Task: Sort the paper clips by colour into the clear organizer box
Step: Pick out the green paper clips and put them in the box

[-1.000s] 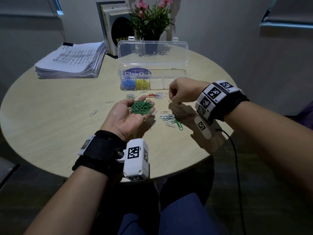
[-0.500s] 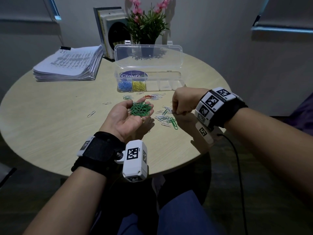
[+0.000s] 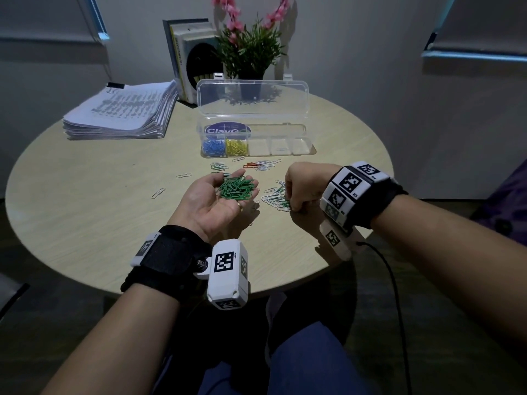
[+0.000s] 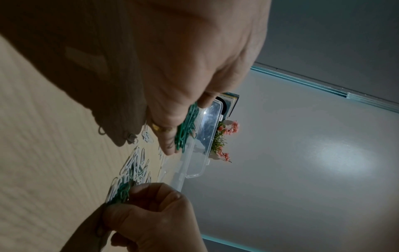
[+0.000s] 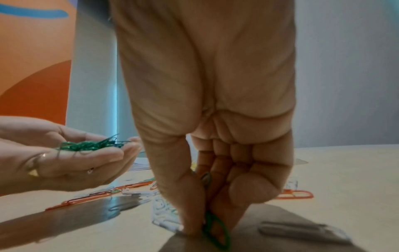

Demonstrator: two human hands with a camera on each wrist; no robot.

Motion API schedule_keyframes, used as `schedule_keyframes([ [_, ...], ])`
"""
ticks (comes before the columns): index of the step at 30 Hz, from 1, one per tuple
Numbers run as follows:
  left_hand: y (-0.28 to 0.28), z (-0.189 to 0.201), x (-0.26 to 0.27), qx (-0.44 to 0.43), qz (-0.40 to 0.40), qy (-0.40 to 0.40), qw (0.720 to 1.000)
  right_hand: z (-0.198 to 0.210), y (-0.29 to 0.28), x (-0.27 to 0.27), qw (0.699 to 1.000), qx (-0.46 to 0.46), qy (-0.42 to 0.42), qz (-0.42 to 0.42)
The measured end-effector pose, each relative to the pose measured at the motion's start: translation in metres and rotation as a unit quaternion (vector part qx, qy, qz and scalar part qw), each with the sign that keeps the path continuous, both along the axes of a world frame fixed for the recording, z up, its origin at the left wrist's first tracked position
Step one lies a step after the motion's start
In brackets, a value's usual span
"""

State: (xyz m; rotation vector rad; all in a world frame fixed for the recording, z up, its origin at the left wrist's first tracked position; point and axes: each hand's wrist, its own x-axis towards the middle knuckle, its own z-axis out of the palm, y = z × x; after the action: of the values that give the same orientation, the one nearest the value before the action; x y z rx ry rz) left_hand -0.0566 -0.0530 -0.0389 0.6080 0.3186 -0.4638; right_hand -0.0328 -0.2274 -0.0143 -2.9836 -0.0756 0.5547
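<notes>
Down onto the table has come my right hand, thumb and forefinger now pinching a green clip from the mixed pile, so greens are nearly gathered. My left hand stays cupped, palm up, cradling the green clips. Beyond lies the organizer box, lid up, blue and yellow filled. White and orange clips lie between, tangling my picking.

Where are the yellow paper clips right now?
In the head view, the yellow paper clips sit in the clear box's second compartment from the left, right beside the blue clips, at the table's far middle.
</notes>
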Motion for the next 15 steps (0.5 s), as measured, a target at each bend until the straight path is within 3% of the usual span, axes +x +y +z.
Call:
schedule_keyframes([
  [4, 0.0, -0.005, 0.0, 0.001, 0.0, 0.007, 1.0, 0.005, -0.002, -0.001, 1.0, 0.011, 0.0, 0.004],
  [15, -0.009, -0.005, -0.001, 0.026, -0.011, 0.016, 0.999, 0.056, 0.025, 0.006, 0.984, 0.165, -0.051, 0.044],
])
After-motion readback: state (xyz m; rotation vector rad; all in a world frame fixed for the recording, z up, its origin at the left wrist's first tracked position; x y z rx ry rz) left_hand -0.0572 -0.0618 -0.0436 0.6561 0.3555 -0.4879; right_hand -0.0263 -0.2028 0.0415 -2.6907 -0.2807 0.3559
